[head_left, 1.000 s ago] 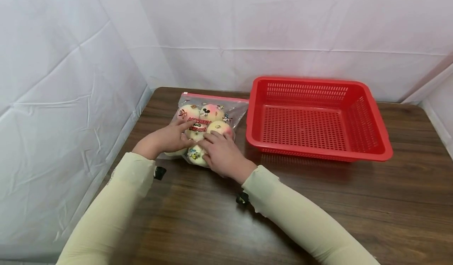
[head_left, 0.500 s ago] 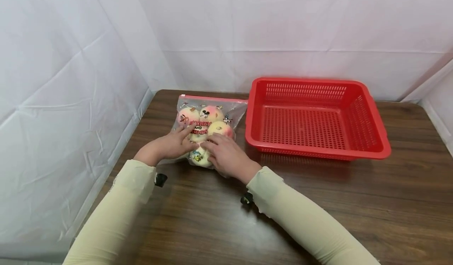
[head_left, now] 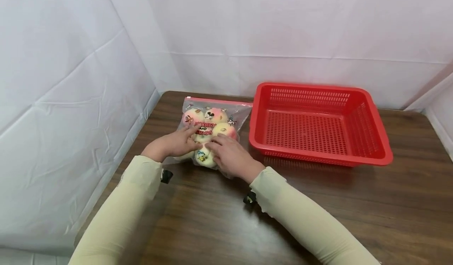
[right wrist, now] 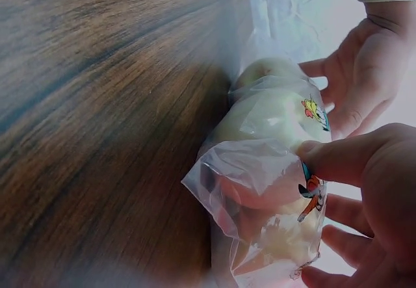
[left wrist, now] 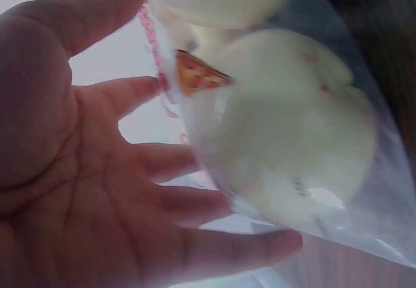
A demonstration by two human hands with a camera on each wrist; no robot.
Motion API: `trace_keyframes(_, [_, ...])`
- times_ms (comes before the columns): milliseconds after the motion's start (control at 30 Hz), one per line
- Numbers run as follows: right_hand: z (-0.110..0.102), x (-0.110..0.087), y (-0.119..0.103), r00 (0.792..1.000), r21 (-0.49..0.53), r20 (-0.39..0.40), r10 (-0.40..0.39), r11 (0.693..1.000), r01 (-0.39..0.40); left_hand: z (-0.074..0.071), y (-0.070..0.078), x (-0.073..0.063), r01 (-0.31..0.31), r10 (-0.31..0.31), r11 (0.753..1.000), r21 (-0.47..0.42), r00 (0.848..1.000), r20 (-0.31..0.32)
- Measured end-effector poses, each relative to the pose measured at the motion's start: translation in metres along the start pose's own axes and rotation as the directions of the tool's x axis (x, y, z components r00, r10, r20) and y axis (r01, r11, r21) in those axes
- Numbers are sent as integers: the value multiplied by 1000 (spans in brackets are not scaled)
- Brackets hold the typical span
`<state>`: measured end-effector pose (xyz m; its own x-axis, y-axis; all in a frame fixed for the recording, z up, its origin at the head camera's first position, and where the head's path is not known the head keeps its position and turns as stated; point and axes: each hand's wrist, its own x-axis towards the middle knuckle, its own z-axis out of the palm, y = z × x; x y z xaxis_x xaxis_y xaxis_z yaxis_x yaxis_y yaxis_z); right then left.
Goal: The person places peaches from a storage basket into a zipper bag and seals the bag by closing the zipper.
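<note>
A clear zip bag (head_left: 240, 111) with a pink top edge and printed cartoon figures lies flat on the table, holding several pale, pink-blushed peaches (head_left: 215, 115). My left hand (head_left: 177, 143) rests on the bag's left side. In the left wrist view its spread fingers (left wrist: 162, 161) lie along the plastic beside a peach (left wrist: 292, 122). My right hand (head_left: 234, 158) touches the near right part of the bag, fingers laid over the fruit and not wrapped round it. From the right wrist, the thumb (right wrist: 344, 161) and fingers touch the printed face. Both palms hide part of the bag.
To the right of the bag stands a red perforated plastic basket (head_left: 320, 159), its near left rim close to the bag. The dark wood-grain table (head_left: 198, 218) ends at white cloth (head_left: 283, 29) behind and at the left.
The head view has shifted slightly, so everything sits a little lower and to the right. Both hands stay on the bag, with at most slight finger movement.
</note>
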<state>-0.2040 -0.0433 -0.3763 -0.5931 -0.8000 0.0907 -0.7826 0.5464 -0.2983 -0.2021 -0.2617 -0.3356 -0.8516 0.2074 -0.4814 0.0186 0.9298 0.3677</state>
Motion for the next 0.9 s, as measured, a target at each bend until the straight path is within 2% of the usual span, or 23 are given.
trace_keyframes(100, [-3,-1,3,999,-14,-32,-3,1000,2,-3,7,2,11,-10,999,33,1000,-5])
trace_keyframes(200, [-10,-1,5,995,-28,-96,-16,1000,14,-6,15,2,3,-1,998,70,1000,-30])
trace_keyframes(400, [-27,1,10,981,-83,-192,20,996,-36,-10,30,0,-32,53,989,143,988,-146])
trace_keyframes(567, [-41,-3,22,967,-97,-247,61,992,-87,-8,43,-1,-3,51,982,190,967,-250])
trace_keyframes(700, [-52,-10,35,958,-68,-253,137,985,-159,-8,54,2,49,21,977,209,948,-319])
trace_keyframes(900, [-63,-25,52,943,-32,-196,271,959,-282,-8,69,9,84,-10,977,196,935,-354])
